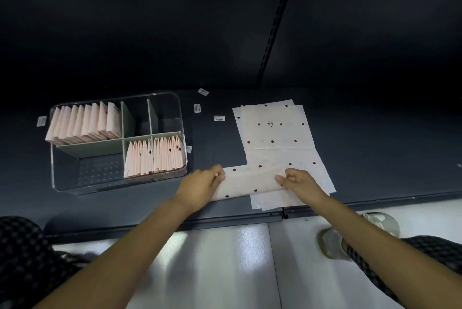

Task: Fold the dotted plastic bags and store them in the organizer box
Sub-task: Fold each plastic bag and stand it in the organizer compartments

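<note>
A stack of flat, pale dotted plastic bags [272, 133] lies on the dark shelf, right of centre. Across its near end lies a bag folded into a long strip [250, 181]. My left hand [200, 187] pinches the strip's left end. My right hand [301, 181] pinches its upper edge near the right end. To the left stands the clear organizer box [181, 118]. Folded pink bags [82, 122] fill its far-left compartment, and more folded bags [155, 156] stand in the two near-right ones. The other compartments hold nothing.
Small white barcode labels [219, 118] are stuck on the shelf between box and bags. The shelf's front edge [237, 221] runs just below my hands. Beneath it is a glossy white floor with a foot in a light shoe [332, 243] at the right.
</note>
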The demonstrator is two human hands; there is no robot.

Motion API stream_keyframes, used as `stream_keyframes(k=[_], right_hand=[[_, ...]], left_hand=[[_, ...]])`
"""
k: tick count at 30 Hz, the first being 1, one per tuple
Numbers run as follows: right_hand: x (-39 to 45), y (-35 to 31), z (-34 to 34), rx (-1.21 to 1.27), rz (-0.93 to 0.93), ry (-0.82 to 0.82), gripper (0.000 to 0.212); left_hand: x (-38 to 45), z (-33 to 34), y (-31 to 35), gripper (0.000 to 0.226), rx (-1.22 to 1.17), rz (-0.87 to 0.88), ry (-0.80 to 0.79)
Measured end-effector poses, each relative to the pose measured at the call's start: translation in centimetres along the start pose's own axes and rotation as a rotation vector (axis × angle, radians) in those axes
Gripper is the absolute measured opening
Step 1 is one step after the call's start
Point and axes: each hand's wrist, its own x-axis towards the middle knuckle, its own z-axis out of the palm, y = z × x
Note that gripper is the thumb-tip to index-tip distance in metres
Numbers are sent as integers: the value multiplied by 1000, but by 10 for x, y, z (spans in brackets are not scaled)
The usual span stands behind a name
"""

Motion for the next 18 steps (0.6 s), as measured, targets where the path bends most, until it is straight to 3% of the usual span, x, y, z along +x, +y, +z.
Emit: stream_keyframes(k=[3,6,8,10,13,15,16,18], right_hand=[[5,-2,8,-77,43,104,46],[11,-3,13,-158,56,151,47],[16,-3,16,-193,71,179,47],[20,-3,18,-231,85,190,47],[20,-4,20,-254,105,208,40],[14,-8,25,-285,113,268,20],[10,-8,29,-377,67,365,22],[1,-10,42,-637,-240,539,35]], left_hand=[[2,-3,11,21,152,67,260],[-2,17,21,36,261,347,390],[-9,39,26,48,321,393,200],[-12,60,19,66,396,296,21],[-13,74,8,79,427,140,-9],[-13,76,4,82,443,106,-17],[-13,77,3,83,449,106,-16],[-14,79,2,83,464,105,-14]])
